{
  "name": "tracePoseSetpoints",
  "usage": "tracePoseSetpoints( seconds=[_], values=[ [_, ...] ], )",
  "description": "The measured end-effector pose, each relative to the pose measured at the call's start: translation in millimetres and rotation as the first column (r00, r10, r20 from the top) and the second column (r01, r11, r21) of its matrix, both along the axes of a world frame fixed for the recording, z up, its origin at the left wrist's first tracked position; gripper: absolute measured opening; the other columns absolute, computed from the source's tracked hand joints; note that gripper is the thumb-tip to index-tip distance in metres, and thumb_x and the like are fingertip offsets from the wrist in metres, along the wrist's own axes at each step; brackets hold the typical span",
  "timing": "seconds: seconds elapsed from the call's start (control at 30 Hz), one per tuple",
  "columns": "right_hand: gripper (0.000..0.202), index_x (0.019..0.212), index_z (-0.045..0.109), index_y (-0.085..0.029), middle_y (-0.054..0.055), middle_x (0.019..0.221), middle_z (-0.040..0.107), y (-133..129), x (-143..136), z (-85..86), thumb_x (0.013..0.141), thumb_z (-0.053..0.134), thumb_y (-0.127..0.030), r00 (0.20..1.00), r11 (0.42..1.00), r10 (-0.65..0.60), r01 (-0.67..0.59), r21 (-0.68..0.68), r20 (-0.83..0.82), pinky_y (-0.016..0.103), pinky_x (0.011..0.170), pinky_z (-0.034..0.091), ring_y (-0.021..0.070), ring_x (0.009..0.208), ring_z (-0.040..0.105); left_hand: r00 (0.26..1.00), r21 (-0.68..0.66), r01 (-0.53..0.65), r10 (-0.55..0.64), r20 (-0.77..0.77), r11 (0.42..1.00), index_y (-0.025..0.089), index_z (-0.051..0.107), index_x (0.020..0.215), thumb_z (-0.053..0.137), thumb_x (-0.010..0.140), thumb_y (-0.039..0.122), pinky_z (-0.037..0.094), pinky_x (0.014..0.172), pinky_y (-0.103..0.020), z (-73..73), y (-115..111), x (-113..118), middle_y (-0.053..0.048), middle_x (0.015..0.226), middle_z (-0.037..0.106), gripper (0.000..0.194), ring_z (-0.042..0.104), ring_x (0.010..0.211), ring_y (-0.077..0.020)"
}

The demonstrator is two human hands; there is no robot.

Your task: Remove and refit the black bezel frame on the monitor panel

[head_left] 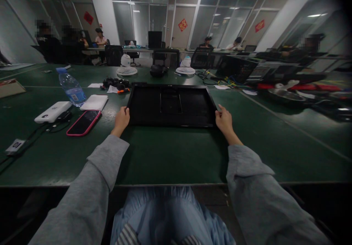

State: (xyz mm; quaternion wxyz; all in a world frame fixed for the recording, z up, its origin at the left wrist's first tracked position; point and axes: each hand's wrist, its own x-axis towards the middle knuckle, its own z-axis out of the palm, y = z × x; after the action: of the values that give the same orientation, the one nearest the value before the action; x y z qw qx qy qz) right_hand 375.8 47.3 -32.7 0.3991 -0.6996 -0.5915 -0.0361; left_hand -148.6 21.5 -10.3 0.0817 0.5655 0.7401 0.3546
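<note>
A wide black rectangular panel [145, 107] with a raised rim and a recessed square in its middle lies on the green table [170, 157]. My left hand [121, 119] grips its left edge, fingers curled round the rim. On the opposite side my right hand [224, 122] holds the right edge in the same way, thumb on top. Both grey sleeves reach forward over the table's front edge.
Left of the panel are a pink-edged phone [84, 123], a white power bank [52, 112], a folded white cloth [95, 102] and a water bottle [72, 89]. Two white fans [126, 69] stand behind. A metal pan [287, 94] and cables are at right; people sit farther back.
</note>
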Motion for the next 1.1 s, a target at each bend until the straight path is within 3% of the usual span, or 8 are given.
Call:
tracePoseSetpoints(
  seconds=[0.13, 0.23, 0.4, 0.5, 0.67, 0.8, 0.93, 1.1],
  values=[
    [0.067, 0.162, 0.046, -0.024, 0.021, 0.153, 0.049, -14.3, -17.7, 15.1, 0.100, 0.044, -0.048, 0.983, 0.988, -0.119, 0.104, 0.113, 0.143, 0.066, 0.107, 0.043, 0.0406, 0.137, 0.047, 0.999, 0.032, 0.012, -0.013, 0.041, 0.999, 0.015, 0.062, 0.135, 0.042, 0.106, 0.033, 0.050, 0.112, -0.047, -2.2, 0.9, -1.0, -0.020, 0.136, 0.071, 0.040, 0.066, 0.129, -0.0324],
    [0.061, 0.160, 0.050, -0.030, 0.016, 0.164, 0.038, -25.4, -34.4, 23.1, 0.103, 0.042, -0.050, 0.965, 0.996, -0.027, 0.004, 0.091, 0.261, 0.066, 0.115, 0.035, 0.0401, 0.149, 0.035, 0.999, 0.100, 0.015, -0.019, 0.038, 0.995, 0.014, 0.059, 0.140, 0.046, 0.105, 0.036, 0.049, 0.114, -0.047, -3.9, 0.9, -0.6, -0.021, 0.139, 0.068, 0.044, 0.065, 0.131, -0.0321],
    [0.046, 0.131, 0.076, -0.035, 0.009, 0.155, 0.052, -29.4, -44.5, 22.3, 0.106, 0.039, -0.047, 0.929, 0.987, 0.158, -0.140, -0.077, 0.334, 0.065, 0.120, 0.031, 0.0367, 0.148, 0.037, 0.998, 0.196, 0.037, -0.025, -0.062, 0.980, 0.014, 0.058, 0.144, 0.049, 0.103, 0.037, 0.044, 0.119, -0.051, -1.2, -4.9, 4.0, -0.021, 0.145, 0.062, 0.048, 0.057, 0.139, -0.0336],
    [0.046, 0.130, 0.077, -0.035, 0.008, 0.153, 0.055, -25.7, -40.6, 19.2, 0.106, 0.039, -0.048, 0.936, 0.988, 0.148, -0.129, -0.079, 0.321, 0.066, 0.118, 0.034, 0.0363, 0.146, 0.039, 0.988, 0.239, 0.074, -0.038, -0.151, 0.968, 0.015, 0.053, 0.151, 0.049, 0.103, 0.037, 0.039, 0.122, -0.054, 4.0, -11.9, 10.0, -0.020, 0.156, 0.055, 0.053, 0.049, 0.147, -0.0344],
    [0.048, 0.131, 0.076, -0.031, 0.011, 0.152, 0.057, -22.3, -37.4, 17.4, 0.106, 0.039, -0.048, 0.934, 0.987, 0.154, -0.128, -0.101, 0.322, 0.065, 0.117, 0.037, 0.0372, 0.145, 0.042, 0.930, 0.250, 0.282, -0.199, -0.310, 0.926, 0.021, 0.042, 0.162, 0.042, 0.106, 0.033, 0.024, 0.130, -0.054, 7.4, -19.1, 18.7, -0.014, 0.170, 0.043, 0.058, 0.038, 0.157, -0.0286],
    [0.053, 0.150, 0.063, -0.029, 0.013, 0.150, 0.059, -23.1, -38.2, 18.7, 0.105, 0.038, -0.043, 0.946, 0.987, 0.151, -0.130, -0.092, 0.288, 0.065, 0.115, 0.039, 0.0375, 0.143, 0.045, 0.891, 0.122, 0.375, -0.321, -0.321, 0.919, 0.023, 0.045, 0.161, 0.041, 0.106, 0.030, 0.026, 0.129, -0.053, 4.1, -16.2, 18.2, -0.013, 0.166, 0.048, 0.056, 0.047, 0.152, -0.0275],
    [0.067, 0.168, 0.036, -0.029, 0.014, 0.158, 0.050, -19.9, -33.7, 18.7, 0.102, 0.038, -0.036, 0.970, 0.994, 0.111, -0.111, -0.012, 0.215, 0.067, 0.113, 0.042, 0.0387, 0.143, 0.045, 0.904, 0.076, 0.351, -0.316, -0.289, 0.933, 0.019, 0.050, 0.158, 0.042, 0.106, 0.028, 0.034, 0.124, -0.051, 3.2, -12.8, 16.3, -0.016, 0.155, 0.060, 0.053, 0.057, 0.143, -0.0286],
    [0.084, 0.169, 0.025, -0.008, 0.027, 0.152, 0.051, -7.7, -21.2, 12.5, 0.094, 0.047, -0.038, 0.999, 0.999, 0.033, -0.034, 0.027, 0.037, 0.065, 0.117, 0.040, 0.0410, 0.143, 0.047, 0.907, 0.090, 0.352, -0.315, -0.280, 0.932, 0.019, 0.052, 0.156, 0.041, 0.105, 0.028, 0.035, 0.123, -0.050, 6.1, -14.1, 18.0, -0.014, 0.154, 0.062, 0.052, 0.058, 0.141, -0.0281]
  ],
)
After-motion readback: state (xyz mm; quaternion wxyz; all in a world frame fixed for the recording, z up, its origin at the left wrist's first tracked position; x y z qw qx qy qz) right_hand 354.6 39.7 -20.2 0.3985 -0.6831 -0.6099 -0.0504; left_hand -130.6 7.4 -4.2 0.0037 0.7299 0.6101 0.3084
